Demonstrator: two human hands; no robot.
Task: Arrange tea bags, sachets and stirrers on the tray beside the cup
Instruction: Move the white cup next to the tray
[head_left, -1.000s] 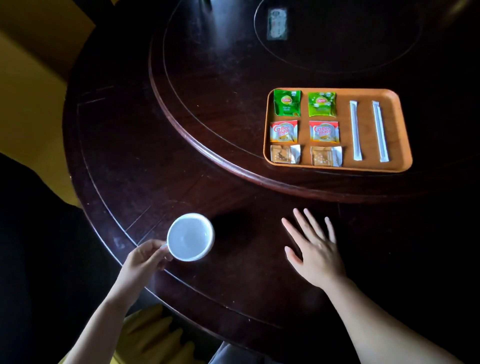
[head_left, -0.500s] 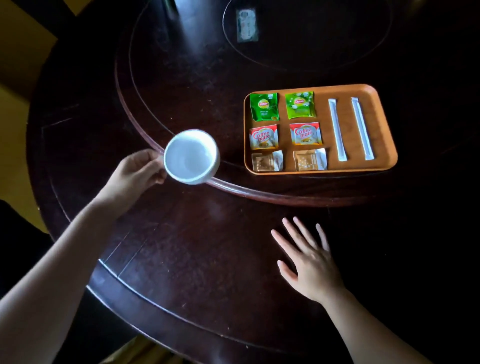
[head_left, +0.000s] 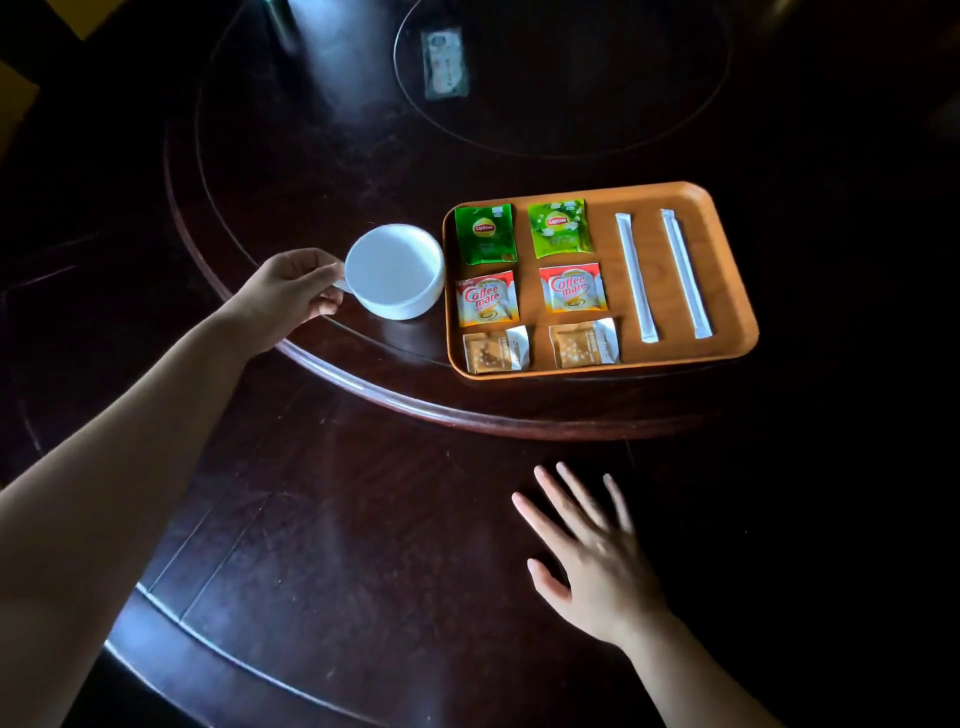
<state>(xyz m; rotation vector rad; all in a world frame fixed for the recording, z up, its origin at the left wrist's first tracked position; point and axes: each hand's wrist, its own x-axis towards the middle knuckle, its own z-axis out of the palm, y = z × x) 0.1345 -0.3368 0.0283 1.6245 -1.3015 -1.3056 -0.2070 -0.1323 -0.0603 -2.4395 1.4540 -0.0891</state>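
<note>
We are holding the little handle of the white cup (head_left: 393, 271) with our left hand (head_left: 289, 293). Our fingers (head_left: 326, 306) are curling tight around the handle, and our thumb is lying on top. The cup is round, smooth and shiny, and it is looking empty inside. It is sitting on the raised round part of the dark wooden table (head_left: 332, 519), just to the right of our left hand. The right side of the cup is almost touching the left rim of the tray (head_left: 727, 249).

The tray is orange-brown, flat and shaped like a box with soft round corners. On it, things are lying in neat rows. At the top left, two green tea bags (head_left: 485, 234) are lying side by side, square and glossy. Under them, two red and white creamer sachets (head_left: 487, 298) are lying the same way. Under those, two small tan sachets (head_left: 496, 351) are sitting near the front rim. On the right part of the tray, two long thin stirrers (head_left: 636, 278) in white paper are lying side by side, apart from each other.

Our right hand (head_left: 592, 556) is resting flat on the table, well apart from the tray. Its fingers are spreading wide and it is holding nothing. The table is dark, polished and shining a little.
</note>
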